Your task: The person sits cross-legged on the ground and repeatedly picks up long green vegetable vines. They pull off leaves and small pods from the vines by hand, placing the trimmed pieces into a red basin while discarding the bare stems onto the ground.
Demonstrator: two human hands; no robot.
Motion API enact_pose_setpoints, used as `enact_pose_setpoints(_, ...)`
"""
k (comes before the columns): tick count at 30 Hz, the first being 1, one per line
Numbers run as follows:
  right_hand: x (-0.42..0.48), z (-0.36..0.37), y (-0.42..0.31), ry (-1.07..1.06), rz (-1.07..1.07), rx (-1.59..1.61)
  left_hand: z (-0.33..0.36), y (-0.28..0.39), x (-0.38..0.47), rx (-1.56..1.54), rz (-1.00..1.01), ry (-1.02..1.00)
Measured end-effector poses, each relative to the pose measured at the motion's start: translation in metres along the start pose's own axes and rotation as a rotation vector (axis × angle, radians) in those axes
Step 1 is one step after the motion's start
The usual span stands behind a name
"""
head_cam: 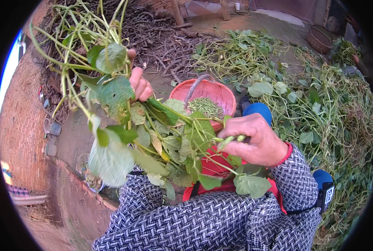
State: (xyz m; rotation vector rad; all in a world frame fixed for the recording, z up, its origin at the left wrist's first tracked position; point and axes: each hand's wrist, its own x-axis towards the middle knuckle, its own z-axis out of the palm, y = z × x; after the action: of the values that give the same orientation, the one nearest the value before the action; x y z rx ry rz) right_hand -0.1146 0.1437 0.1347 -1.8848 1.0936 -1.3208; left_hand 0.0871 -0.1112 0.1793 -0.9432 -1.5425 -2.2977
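A leafy bundle of bean vines (170, 141), with some leaves holed and yellowing, stretches across the view in front of me. My left hand (139, 83) is closed round its stems at the upper left, partly hidden by leaves. On the right, my right hand (252, 141) grips several green bean pods (230, 141) between thumb and fingers, beside the vine's leaves. Beyond the vines stands a pink-lined basket (219, 89) with a curved wooden handle (194, 89). Green bean pods (207, 106) lie inside it.
Heaped bean vines (318, 125) cover the ground at the right. Dry branches (161, 40) are piled at the back left. A wicker basket (319, 39) stands at the back right. Small containers (52, 127) sit by the brick wall (23, 125) at the left.
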Motion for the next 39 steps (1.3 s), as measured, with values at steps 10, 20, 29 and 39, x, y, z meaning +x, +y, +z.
enact_pose_setpoints(10,-0.121,-0.038,0.021,0.627,0.446,-0.025,-0.01,0.064,-0.124,0.446,0.202,0.742)
enact_pose_setpoints(20,-0.166,-0.034,0.083,0.984,0.578,0.87,0.008,0.097,-0.209,0.912,0.389,2.05)
enact_pose_setpoints(29,-0.19,-0.036,0.105,1.115,0.647,0.948,-0.007,0.101,-0.303,0.447,0.506,2.138)
enact_pose_setpoints(39,-0.198,-0.039,0.108,1.204,0.732,0.925,0.002,0.081,-0.377,0.432,0.286,2.382)
